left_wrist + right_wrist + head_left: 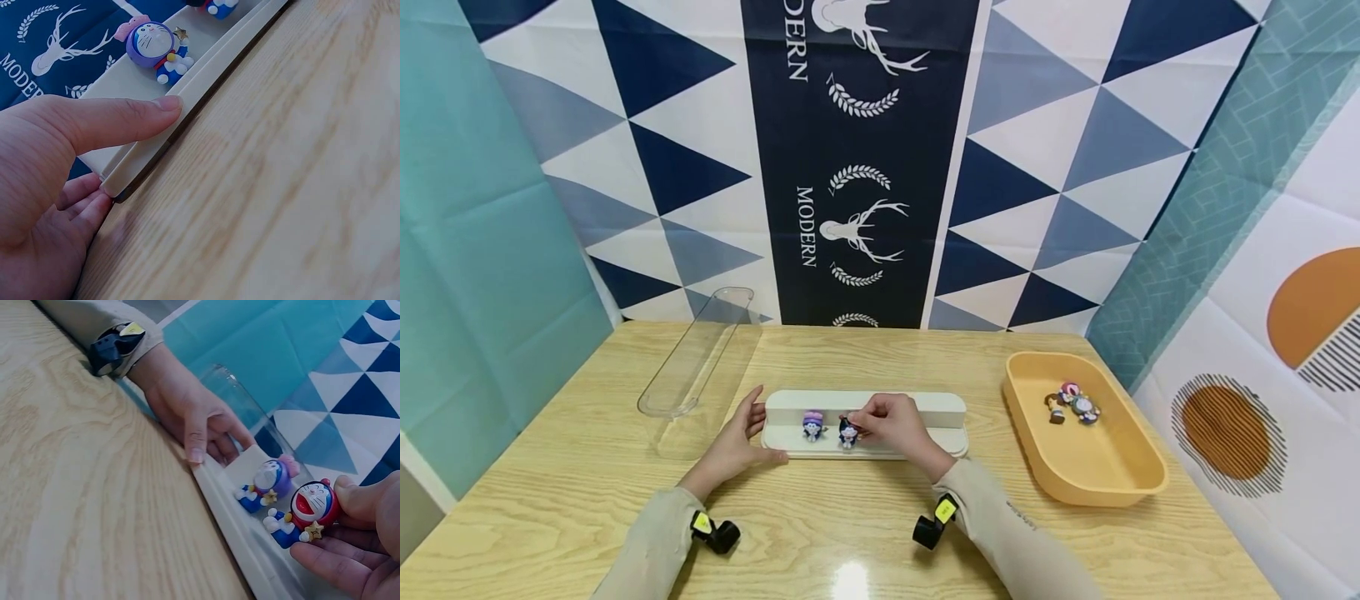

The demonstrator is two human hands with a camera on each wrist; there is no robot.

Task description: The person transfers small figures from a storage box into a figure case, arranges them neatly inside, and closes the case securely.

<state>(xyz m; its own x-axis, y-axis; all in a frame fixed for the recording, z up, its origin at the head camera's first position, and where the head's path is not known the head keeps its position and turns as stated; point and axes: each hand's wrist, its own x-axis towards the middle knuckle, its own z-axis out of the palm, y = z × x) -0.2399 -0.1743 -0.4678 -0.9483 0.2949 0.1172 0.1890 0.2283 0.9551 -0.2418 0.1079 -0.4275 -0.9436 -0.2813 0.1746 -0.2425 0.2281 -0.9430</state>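
Observation:
A long cream display stand (pixel 880 450) with a raised step at its back lies on the table. My left hand (pixel 739 442) grips its left end; in the left wrist view the thumb (pixel 134 120) lies over the front edge, fingers around the corner. A cat figurine in a purple hood with a pink top (pixel 812 426) sits on the stand's left part. Just right of it, my right hand (pixel 895 423) pinches a second cat figurine (pixel 312 506), with a red-and-dark hood and a gold star, between thumb and fingers. I cannot tell whether it touches the stand.
A clear plastic cover (pixel 700 367) lies at the left behind my left hand. To the right stands a yellow-orange tray (pixel 1105 471) with several small figurines (pixel 1071 403) in it. Patterned cloth hangs behind the table's back edge.

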